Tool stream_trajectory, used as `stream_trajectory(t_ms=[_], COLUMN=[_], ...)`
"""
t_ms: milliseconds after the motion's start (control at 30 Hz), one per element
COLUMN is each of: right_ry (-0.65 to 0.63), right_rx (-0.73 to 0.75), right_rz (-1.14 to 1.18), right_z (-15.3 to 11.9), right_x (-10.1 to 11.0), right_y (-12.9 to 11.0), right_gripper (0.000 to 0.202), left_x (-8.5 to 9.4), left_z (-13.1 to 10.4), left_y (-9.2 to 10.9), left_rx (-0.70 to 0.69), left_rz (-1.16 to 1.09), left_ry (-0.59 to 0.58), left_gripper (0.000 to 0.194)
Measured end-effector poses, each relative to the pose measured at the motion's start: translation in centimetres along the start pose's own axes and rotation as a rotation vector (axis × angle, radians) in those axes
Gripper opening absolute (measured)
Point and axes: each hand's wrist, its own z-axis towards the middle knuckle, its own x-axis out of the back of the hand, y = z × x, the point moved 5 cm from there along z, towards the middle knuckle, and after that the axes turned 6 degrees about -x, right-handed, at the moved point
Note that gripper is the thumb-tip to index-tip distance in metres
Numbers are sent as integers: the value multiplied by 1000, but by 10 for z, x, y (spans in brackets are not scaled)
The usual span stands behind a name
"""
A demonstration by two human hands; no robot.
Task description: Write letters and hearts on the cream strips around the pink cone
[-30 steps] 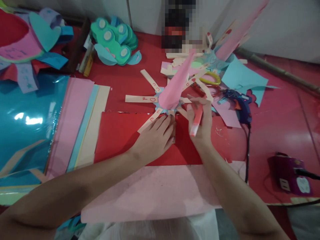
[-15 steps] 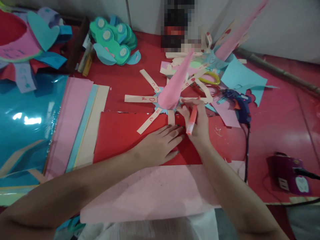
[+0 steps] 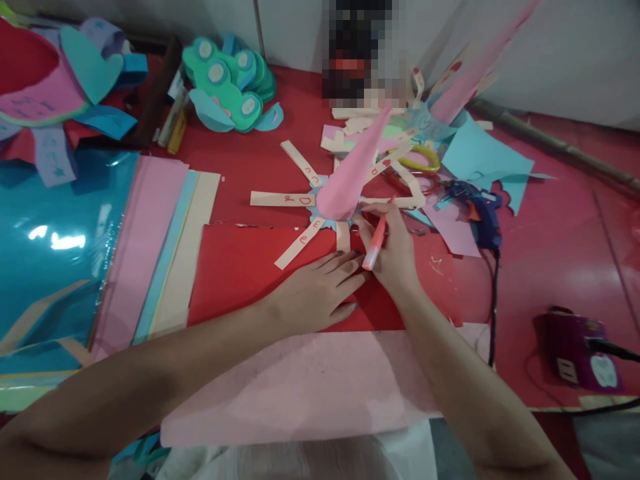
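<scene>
My right hand [image 3: 393, 243] grips an orange-red marker [image 3: 379, 241] beside the base of a pink paper cone [image 3: 350, 177]. The cone stands tilted on a light blue scalloped piece [image 3: 313, 212], from which several cream paper strips [image 3: 283, 199] spread like rays. Some strips bear red letters. My left hand [image 3: 330, 287] lies flat with fingers stretched, its fingertips at the lower end of one short strip [image 3: 343, 237]. Beneath it is a red sheet [image 3: 240, 277]. The marker's tip is hidden by my right hand.
A blue glue gun [image 3: 483, 213] with a black cord lies at right, near yellow-handled scissors [image 3: 423, 157]. A purple power adapter [image 3: 580, 350] sits farther right. Coloured sheets [image 3: 160, 233] lie at left; green paper shapes [image 3: 227, 83] rest behind. Another pink cone [image 3: 475, 73] stands at back right.
The marker has swung in my right hand, its rear end moving left toward my left hand. My left hand stays in place on the strip and red sheet.
</scene>
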Motion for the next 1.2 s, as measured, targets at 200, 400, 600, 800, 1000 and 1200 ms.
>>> stream_trajectory(t_ms=[200, 400, 600, 800, 1000, 1200], right_ry=[0, -4, -13, -3, -1, -12], right_rx=[-2, -23, -5, 12, 9, -22], right_rz=[0, -27, 4, 14, -5, 7], right_z=[0, -1, 0, 0, 0, -1], right_x=[0, 1, -1, 0, 0, 0], right_y=[-1, -3, 0, 0, 0, 1], right_gripper=[19, 18, 20, 20, 21, 21], left_x=[0, -1, -1, 2, 7, 9], left_z=[-1, -1, -1, 0, 1, 0], left_y=[0, -1, 0, 1, 2, -1], left_rx=[-10, 5, 7, 4, 2, 58], left_rz=[-5, -22, -9, -2, 38, 190], left_ry=[40, 0, -17, -11, 27, 93], left_gripper=[36, 36, 35, 34, 35, 37])
